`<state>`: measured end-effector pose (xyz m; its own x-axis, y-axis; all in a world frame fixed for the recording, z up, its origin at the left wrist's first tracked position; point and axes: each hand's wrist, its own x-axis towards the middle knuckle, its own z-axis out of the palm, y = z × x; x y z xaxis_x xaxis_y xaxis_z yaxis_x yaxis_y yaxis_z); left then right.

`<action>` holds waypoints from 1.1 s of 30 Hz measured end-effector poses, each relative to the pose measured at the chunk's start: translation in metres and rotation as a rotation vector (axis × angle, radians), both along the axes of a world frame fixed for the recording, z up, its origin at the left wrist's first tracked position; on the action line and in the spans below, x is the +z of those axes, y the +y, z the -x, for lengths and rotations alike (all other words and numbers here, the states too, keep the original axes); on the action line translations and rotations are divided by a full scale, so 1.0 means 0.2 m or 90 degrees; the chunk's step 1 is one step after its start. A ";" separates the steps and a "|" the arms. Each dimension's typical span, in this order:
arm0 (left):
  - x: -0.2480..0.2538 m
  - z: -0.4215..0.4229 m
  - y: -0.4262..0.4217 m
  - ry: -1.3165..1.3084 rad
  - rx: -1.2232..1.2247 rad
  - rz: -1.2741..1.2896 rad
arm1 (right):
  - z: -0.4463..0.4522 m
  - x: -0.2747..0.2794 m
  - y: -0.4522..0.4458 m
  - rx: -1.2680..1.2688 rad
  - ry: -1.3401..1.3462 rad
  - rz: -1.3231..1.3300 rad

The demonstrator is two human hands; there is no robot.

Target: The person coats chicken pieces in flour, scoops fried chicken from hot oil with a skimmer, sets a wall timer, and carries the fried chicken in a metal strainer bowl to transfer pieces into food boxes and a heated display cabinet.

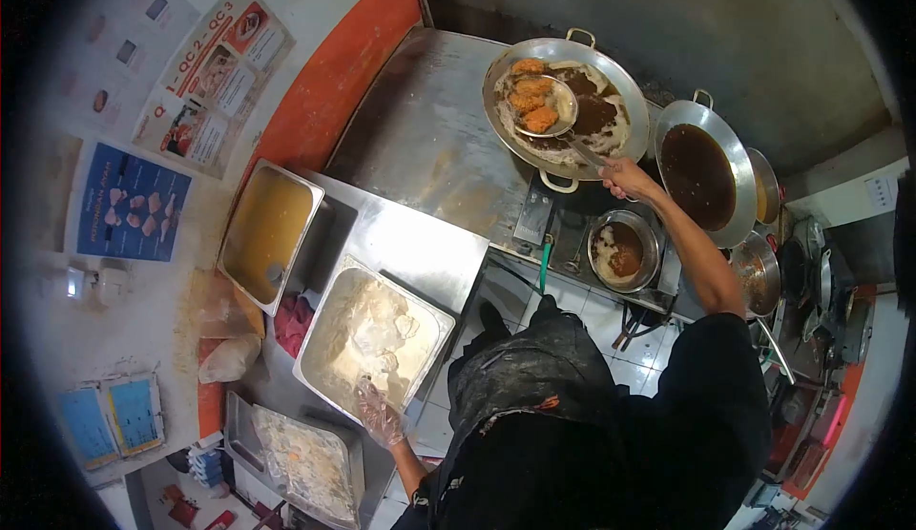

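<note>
My right hand (630, 179) is closed around the handle of a skimmer (549, 127). Several browned pieces of fried chicken (528, 101) sit in and beside the skimmer's bowl, over a large wok (618, 77) of dark, foaming oil. My left hand (382, 417) wears a clear plastic glove with flour on its fingertips. Its fingers reach loosely over the near edge of a steel tray of flour (329, 392) and seem to hold nothing. White, flour-coated pieces (380, 334) lie heaped in that tray, just beyond the fingertips.
A second wok of dark oil (701, 163) stands to the right, with a smaller pan of oil (625, 251) nearer me. On the left are a pan of yellowish liquid (267, 234), a red cloth (294, 325) and another floury tray (305, 458). Posters (134, 201) hang on the wall.
</note>
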<state>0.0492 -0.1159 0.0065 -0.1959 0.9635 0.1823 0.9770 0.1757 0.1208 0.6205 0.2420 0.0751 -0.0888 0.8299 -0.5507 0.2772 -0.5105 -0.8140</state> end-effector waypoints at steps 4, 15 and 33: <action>0.07 -0.05 0.05 -0.314 0.083 -0.015 | -0.06 -0.05 -0.05 0.034 -0.016 -0.025; 0.04 -0.02 0.00 0.027 -0.024 -0.020 | -0.08 -0.13 -0.36 -0.088 0.138 -0.054; -0.08 0.04 -0.11 0.040 0.114 0.095 | -0.26 -0.08 -0.56 -0.158 0.072 -0.158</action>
<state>0.0413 -0.1388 -0.0099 -0.3585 0.9317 0.0581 0.9335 0.3580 0.0200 0.6719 0.1297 0.0595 0.0826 0.9411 -0.3280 0.0712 -0.3339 -0.9399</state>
